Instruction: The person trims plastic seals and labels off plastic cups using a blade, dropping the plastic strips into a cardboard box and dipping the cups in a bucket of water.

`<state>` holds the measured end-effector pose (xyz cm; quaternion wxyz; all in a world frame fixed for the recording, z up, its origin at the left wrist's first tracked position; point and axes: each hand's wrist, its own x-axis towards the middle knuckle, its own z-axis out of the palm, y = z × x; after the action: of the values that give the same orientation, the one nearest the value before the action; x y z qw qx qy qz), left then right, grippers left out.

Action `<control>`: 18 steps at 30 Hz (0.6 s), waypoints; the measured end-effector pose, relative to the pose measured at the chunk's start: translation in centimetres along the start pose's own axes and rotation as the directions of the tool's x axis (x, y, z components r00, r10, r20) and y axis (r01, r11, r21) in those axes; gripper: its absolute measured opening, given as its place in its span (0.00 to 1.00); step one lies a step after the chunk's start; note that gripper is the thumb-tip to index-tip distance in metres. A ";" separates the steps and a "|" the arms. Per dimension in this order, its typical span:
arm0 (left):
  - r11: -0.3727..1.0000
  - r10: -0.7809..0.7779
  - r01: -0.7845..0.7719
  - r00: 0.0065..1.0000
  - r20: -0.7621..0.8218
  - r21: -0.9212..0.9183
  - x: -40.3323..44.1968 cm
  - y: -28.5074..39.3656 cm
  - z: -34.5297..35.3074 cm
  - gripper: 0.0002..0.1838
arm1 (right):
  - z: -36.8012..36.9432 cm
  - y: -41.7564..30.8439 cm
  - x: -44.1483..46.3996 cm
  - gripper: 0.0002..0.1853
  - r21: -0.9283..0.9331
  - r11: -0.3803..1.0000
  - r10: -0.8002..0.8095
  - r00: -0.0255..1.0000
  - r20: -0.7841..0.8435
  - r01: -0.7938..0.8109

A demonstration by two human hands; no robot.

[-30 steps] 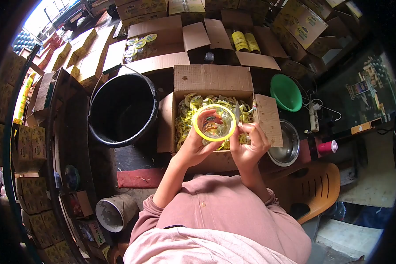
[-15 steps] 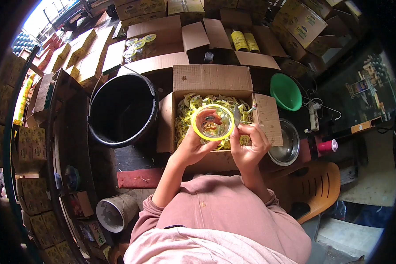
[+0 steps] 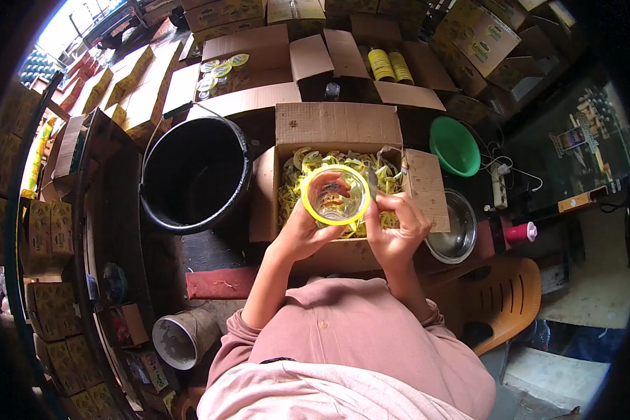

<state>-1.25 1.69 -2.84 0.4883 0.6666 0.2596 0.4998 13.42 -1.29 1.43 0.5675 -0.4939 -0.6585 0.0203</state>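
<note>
The left hand (image 3: 295,236) gripped a clear cup (image 3: 336,199) by its side, yellow rim facing up, over the middle of the open carton (image 3: 339,126) of yellow scraps (image 3: 309,161). The right hand (image 3: 400,232) pinched what looked like a thin blade (image 3: 372,183) just beside the rim. A slip of the blade could have nicked the left hand; too tight a squeeze could have bent the cup, too loose a grip dropped it among the scraps

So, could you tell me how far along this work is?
Apparently done: yellow scraps already piled in the open box. In hand: the left hand holds a yellow-rimmed clear cup, the right hand a thin blade-like piece beside it. Left: probably finishing this one; beyond that, I cannot tell.
</note>
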 end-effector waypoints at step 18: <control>0.994 0.012 0.000 0.993 0.115 -0.106 0.4 0.1 -0.2 0.34 | -0.3 0.7 0.3 0.06 0.077 0.992 0.093 0.995 0.043 -0.096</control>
<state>-1.33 2.12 -2.57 0.5355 0.6685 0.2020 0.4749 14.09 -0.91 1.35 0.5720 -0.5011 -0.6440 0.0830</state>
